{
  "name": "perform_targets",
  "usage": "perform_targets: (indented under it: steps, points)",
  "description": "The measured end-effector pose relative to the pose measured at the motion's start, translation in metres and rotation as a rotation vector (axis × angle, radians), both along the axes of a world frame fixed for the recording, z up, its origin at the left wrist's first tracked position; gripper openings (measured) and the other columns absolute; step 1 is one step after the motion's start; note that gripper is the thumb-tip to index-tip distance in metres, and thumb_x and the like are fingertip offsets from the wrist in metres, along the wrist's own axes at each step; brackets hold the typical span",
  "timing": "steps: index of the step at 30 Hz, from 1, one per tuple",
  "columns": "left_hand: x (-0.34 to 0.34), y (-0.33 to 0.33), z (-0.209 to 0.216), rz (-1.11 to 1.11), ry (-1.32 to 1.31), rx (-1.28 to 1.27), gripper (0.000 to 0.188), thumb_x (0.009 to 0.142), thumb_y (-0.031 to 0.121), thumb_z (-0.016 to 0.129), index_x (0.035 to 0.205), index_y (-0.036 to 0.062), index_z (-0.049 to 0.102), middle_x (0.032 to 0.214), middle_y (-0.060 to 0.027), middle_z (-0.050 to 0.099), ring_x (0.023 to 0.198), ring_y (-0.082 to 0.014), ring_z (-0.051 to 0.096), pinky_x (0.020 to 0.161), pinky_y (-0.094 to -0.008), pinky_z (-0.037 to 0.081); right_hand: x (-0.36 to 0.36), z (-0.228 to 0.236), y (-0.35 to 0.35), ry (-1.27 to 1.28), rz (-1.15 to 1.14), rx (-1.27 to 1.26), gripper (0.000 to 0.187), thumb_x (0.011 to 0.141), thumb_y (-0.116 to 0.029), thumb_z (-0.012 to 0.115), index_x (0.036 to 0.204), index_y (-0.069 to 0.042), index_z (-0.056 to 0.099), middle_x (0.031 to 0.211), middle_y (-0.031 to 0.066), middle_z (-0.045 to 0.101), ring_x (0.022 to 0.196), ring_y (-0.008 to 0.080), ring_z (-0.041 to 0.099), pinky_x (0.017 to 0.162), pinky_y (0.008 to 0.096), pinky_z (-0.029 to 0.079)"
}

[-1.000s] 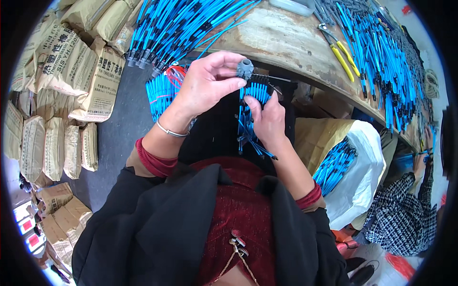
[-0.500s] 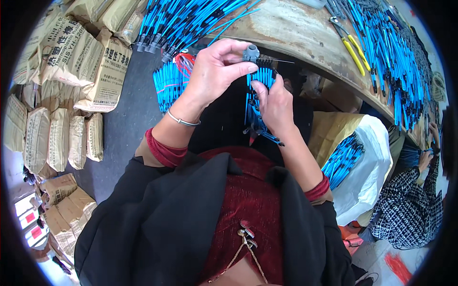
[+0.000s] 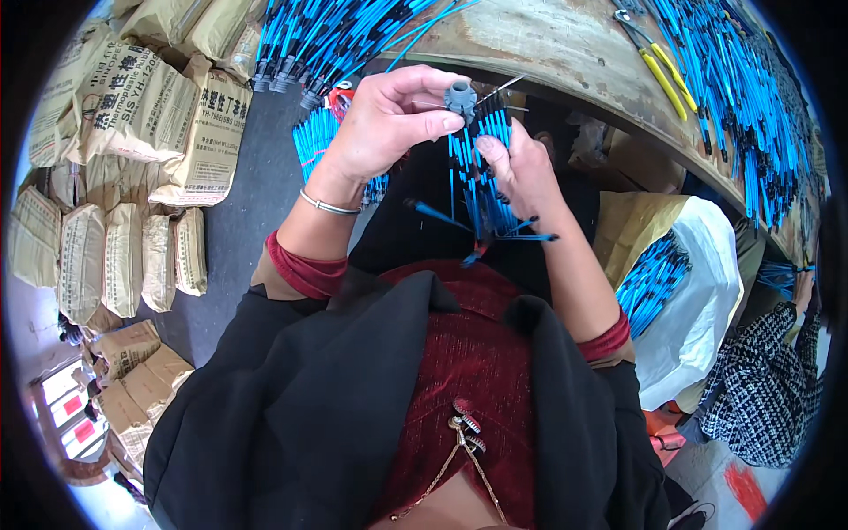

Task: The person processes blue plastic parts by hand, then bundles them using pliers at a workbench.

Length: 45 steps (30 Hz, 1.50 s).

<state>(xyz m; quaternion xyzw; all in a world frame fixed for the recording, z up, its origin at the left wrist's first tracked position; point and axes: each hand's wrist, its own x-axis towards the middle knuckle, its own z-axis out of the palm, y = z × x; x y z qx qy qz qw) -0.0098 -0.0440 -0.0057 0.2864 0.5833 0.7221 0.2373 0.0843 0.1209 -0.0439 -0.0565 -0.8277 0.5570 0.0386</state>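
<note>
My left hand (image 3: 389,119) pinches a grey ribbed plastic piece (image 3: 459,99) with a round hole in its top between thumb and fingertips. A thin wire (image 3: 505,86) juts out beside the piece. Close to it on the right, my right hand (image 3: 527,172) is closed around a bundle of blue sticks (image 3: 481,172) with black ends. The bundle hangs over my lap, and several sticks splay out at its lower end. My right fingers are partly hidden behind the sticks.
Pliers with yellow handles (image 3: 662,75) lie on the wooden table (image 3: 530,49) ahead, near piles of blue sticks (image 3: 751,124). To the right stands an open white-lined sack (image 3: 698,274) holding more. Brown paper sacks (image 3: 128,97) are stacked at left. A person in a checked sleeve (image 3: 760,380) sits at far right.
My right hand has moved slightly right and down. The blue sticks beneath the grey piece have spread apart, their lower ends splaying wider. A tilted wire now shows at the upper right of the piece.
</note>
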Motion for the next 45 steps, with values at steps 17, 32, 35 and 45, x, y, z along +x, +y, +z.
perform_targets:
  steps: [17,32,35,45]
  points:
    - [-0.005,-0.006,-0.004,-0.26,0.043,0.07,0.034,0.076,-0.004,0.065,0.11,-0.0033,0.057,0.094,-0.006,0.063,0.081,-0.0091,0.059,0.068,-0.0209,0.048,-0.003,-0.004,0.021,-0.079,0.505,-0.272,0.038,0.093,-0.039,0.042,0.099,-0.003,0.052,0.078,0.0045,0.06,0.069,0.0139,0.058,0.066,0.0273,0.046]
    - [-0.004,0.015,-0.011,-0.274,-0.109,0.051,0.036,0.072,0.001,0.069,0.107,-0.0013,0.058,0.096,-0.0086,0.06,0.076,-0.0104,0.058,0.064,-0.0204,0.048,0.013,-0.021,0.013,0.025,0.273,-0.535,0.037,0.093,-0.038,0.045,0.103,-0.003,0.054,0.085,0.0041,0.061,0.075,0.0107,0.057,0.068,0.0248,0.046]
    - [0.005,0.034,-0.022,-0.154,-0.287,0.09,0.038,0.075,0.003,0.068,0.11,-0.0015,0.056,0.093,-0.0081,0.061,0.076,-0.0104,0.058,0.064,-0.0198,0.047,0.012,-0.018,0.017,-0.004,0.128,-0.516,0.036,0.093,-0.037,0.046,0.102,-0.003,0.054,0.089,0.0058,0.062,0.078,0.0117,0.059,0.072,0.0254,0.047]
    - [0.049,0.065,-0.028,0.552,0.221,-0.101,0.035,0.077,0.005,0.067,0.108,-0.0066,0.056,0.089,-0.0063,0.065,0.075,-0.0044,0.056,0.067,-0.02,0.047,0.012,-0.014,-0.014,0.063,-0.273,-0.115,0.031,0.09,-0.031,0.052,0.098,-0.001,0.052,0.078,0.02,0.06,0.072,0.0334,0.06,0.065,0.0398,0.046]
